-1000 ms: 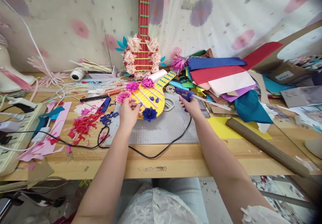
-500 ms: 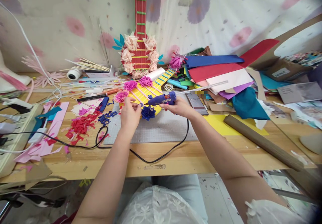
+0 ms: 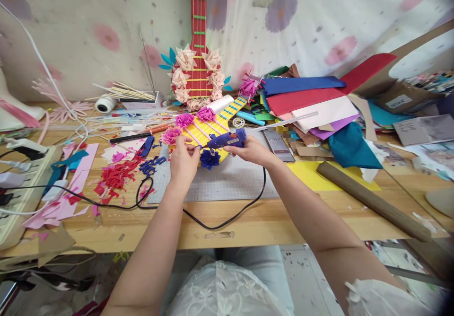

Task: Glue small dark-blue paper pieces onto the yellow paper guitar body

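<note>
My right hand (image 3: 253,149) is wrapped round a blue glue gun (image 3: 227,139), which points left and has a long clear glue stick (image 3: 283,123) coming out of its back. Its nozzle is close to the fingertips of my left hand (image 3: 184,161), which pinch a small dark blue paper piece, mostly hidden. Under both hands lies a yellow paper guitar (image 3: 200,130) with pink strings. Pink paper flowers (image 3: 185,119) line its left side, and a dark blue paper flower (image 3: 209,159) sits at its lower edge, below the nozzle.
A grey cutting mat (image 3: 227,186) lies under the guitar, crossed by the black cord (image 3: 244,210). Red paper scraps (image 3: 118,176) and blue scraps (image 3: 151,164) lie left. A red guitar (image 3: 198,65) stands behind. Coloured paper sheets (image 3: 301,98), a phone (image 3: 277,145) and a brown roll (image 3: 372,200) lie right.
The glue gun has shifted slightly left, its nozzle staying near my left fingertips. My left hand keeps its pinch in nearly the same place.
</note>
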Demonstrator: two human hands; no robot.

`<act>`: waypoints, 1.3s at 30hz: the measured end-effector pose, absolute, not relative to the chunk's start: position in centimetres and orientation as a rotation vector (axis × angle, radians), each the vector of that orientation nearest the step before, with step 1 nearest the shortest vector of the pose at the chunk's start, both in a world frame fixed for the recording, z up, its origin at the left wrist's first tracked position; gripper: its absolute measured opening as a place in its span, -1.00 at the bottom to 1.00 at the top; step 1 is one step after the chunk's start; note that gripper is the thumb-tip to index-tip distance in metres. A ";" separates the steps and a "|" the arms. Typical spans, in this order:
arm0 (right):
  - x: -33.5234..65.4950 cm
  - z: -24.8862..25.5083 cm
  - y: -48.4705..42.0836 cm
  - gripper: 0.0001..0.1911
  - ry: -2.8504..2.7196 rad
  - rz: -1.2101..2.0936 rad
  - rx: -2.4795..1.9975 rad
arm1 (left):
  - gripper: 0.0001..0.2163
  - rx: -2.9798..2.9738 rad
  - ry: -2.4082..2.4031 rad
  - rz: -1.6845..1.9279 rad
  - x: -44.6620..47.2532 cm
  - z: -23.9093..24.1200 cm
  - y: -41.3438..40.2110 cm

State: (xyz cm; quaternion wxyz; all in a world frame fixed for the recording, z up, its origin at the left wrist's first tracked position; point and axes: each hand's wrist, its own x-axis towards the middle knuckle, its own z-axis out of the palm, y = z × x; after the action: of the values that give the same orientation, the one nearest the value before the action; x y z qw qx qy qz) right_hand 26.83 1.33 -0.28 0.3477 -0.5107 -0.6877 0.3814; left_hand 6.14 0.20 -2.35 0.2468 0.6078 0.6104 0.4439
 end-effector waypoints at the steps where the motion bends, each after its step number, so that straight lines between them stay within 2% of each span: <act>1: 26.8 -0.3 1.4 -0.59 -1.794 0.978 -1.351 | -0.78 1.658 1.667 1.208 6.2 -2.3 0.2; 9: 26.8 -0.1 1.3 -0.60 -1.814 0.970 -1.487 | -0.78 1.664 1.669 1.202 6.1 -2.3 0.1; 28: 26.8 0.2 1.3 -0.52 -1.865 0.966 -1.468 | -0.78 1.666 1.717 1.192 6.3 -2.4 0.2; 34: 26.8 0.4 1.1 -0.53 -1.915 0.933 -1.414 | -0.76 1.538 1.621 1.237 6.3 -2.4 0.2; 39: 27.4 0.5 0.8 -0.55 -1.875 1.033 -1.486 | -0.74 1.317 1.499 1.292 6.4 -2.1 0.4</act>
State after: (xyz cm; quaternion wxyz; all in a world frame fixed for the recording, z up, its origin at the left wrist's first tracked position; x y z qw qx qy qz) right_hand 27.38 0.78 0.51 0.2648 -0.5498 -0.6939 0.3824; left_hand 6.39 0.40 -2.15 0.3732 0.5140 0.5849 0.5043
